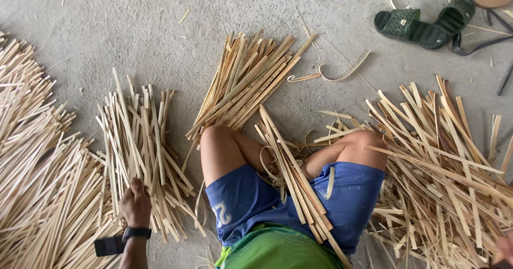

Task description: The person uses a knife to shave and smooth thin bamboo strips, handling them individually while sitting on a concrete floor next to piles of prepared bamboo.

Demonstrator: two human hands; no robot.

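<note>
Head view: our left hand [134, 202] rests palm-down, grip closed on nothing, on flat pale split-bamboo strips [141, 151]; right hand [505, 249] grip indeterminable.

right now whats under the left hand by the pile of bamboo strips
The left hand rests on the near end of a loose pile of pale bamboo strips on the concrete floor. The strip ends and floor beneath the palm are covered.

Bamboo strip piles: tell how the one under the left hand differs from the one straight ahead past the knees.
The left hand rests on a paler pile, loosely scattered and crossing. The pile ahead is yellower, its strips lying nearly parallel, fanned like a bundle. Both are flat split strips on the concrete floor.
</note>
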